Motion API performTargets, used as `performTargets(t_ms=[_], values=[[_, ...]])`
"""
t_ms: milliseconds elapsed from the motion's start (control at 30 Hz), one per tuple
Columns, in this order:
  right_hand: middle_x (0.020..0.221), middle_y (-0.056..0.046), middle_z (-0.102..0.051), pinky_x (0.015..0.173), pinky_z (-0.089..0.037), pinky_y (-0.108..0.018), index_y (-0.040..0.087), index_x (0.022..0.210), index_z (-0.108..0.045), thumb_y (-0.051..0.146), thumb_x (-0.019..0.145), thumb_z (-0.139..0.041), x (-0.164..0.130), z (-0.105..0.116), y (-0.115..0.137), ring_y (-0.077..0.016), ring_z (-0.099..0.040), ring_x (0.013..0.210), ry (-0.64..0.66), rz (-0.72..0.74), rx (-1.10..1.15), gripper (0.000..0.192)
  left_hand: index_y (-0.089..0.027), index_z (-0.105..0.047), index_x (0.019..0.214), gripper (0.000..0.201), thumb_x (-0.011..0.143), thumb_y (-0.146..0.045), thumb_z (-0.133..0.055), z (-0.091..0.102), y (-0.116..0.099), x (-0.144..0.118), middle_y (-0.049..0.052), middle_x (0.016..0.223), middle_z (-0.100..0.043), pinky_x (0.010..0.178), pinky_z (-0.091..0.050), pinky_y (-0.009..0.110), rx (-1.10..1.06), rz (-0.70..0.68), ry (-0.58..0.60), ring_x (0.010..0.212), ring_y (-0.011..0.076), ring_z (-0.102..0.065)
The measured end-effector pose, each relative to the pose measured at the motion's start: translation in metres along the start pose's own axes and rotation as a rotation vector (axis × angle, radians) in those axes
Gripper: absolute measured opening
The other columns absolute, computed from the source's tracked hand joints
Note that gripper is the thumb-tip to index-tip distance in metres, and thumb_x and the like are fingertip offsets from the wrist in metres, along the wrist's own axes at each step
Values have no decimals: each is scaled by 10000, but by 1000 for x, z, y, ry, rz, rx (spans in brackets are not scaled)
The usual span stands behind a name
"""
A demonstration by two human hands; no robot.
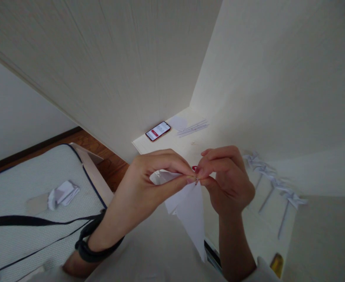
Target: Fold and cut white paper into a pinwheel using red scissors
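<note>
Above the table, my left hand (157, 176) pinches a sheet of folded white paper (190, 211) by a gathered corner. Pointed flaps of the paper hang down below the fingers. Fingertip to fingertip with it, my right hand (227, 174) is closed in a pinch at the same spot. What sits between the right fingertips is too small and covered to name. A bit of something red (194, 168) shows just behind the fingertips.
A lit phone (158, 131) lies at the table's (187, 150) back corner, beside thin white sticks (193, 128). Several folded paper shapes on sticks (274, 182), like pinwheels, line the right wall. To the left, papers (63, 194) lie on a mattress (43, 164).
</note>
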State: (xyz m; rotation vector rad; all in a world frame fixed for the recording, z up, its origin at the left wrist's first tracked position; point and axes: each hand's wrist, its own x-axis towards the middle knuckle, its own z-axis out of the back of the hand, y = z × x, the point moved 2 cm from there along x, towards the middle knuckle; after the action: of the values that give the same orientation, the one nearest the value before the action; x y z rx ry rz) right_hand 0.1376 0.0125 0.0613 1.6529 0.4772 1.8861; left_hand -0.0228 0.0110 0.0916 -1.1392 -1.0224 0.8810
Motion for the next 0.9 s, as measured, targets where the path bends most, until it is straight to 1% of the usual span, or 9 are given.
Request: performTargets(t_ms=[200,367,433,567,767,900], values=[[836,-5,-566,825,-487,-323,187,810,-645,244,918,-622,-1,-2,1,-135,-540,788,3,-45,10,124,-176,-734,777,98,830,-100,-702,1,-1,-1,-3,799,-724,691,-510,185,63,-83,-2,760,96,-664],[855,-10,-560,809,-476,-316,190,819,-602,207,922,-578,2,-1,4,-145,-545,840,59,-84,-51,107,-176,-751,789,96,831,-102,-706,3,-5,-2,5,863,-734,704,-509,159,139,-159,-17,804,87,-667],[864,-11,-556,787,-467,-303,191,825,-589,173,909,-569,3,-1,6,-144,-544,855,77,-94,-86,87,-177,-757,799,67,828,-131,-718,3,-5,-1,7,856,-737,696,-512,160,132,-142,-5,793,89,-669],[850,-4,-552,771,-452,-281,191,822,-579,130,878,-591,5,0,11,-138,-535,876,97,-126,-150,83,-186,-757,781,41,803,-153,-747,3,-1,0,0,807,-737,691,-522,187,52,-51,-16,761,110,-676],[850,19,-538,740,-443,-255,191,803,-586,79,839,-622,6,-3,13,-107,-524,821,94,-202,-110,123,-200,-764,762,61,792,-149,-750,5,8,0,2,783,-742,668,-516,199,-4,44,-8,731,124,-676],[826,28,-541,731,-441,-256,198,784,-597,45,808,-637,5,-5,12,-108,-528,816,65,-261,-73,160,-196,-759,749,75,811,-170,-726,6,8,1,16,764,-741,649,-519,222,-3,52,-3,706,142,-673]])
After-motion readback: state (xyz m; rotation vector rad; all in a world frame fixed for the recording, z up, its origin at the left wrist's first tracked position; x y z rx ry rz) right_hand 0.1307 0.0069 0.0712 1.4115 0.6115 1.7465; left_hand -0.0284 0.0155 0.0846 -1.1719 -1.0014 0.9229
